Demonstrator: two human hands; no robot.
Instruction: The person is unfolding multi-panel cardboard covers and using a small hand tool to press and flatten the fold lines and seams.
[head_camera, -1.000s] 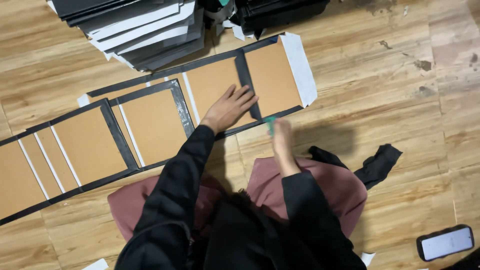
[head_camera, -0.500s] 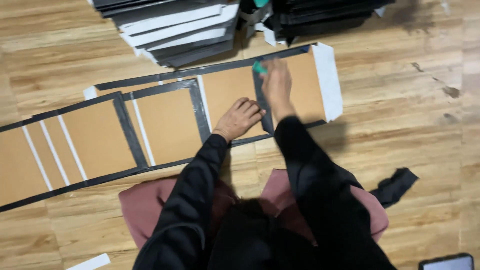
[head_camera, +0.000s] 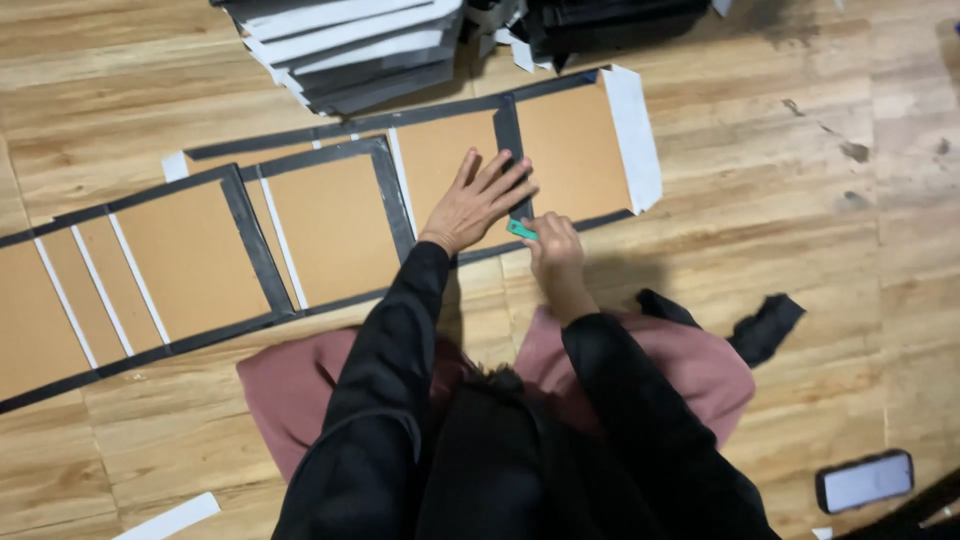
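Right hand (head_camera: 553, 250) has drawn back down the black strip (head_camera: 508, 140), apparently clenching a green tool (head_camera: 521, 230); left hand (head_camera: 478, 200) flat, released.

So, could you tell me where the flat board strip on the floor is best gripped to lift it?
Probably at the white flap on the board strip's far right end, coming from the right: that edge lies free on the wooden floor, while the left hand presses the middle and the right hand holds a green tool.

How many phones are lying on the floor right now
1. A single phone lies on the wooden floor at the lower right, screen up, well away from the right hand. Others could be hidden under the stacked boards or the person.
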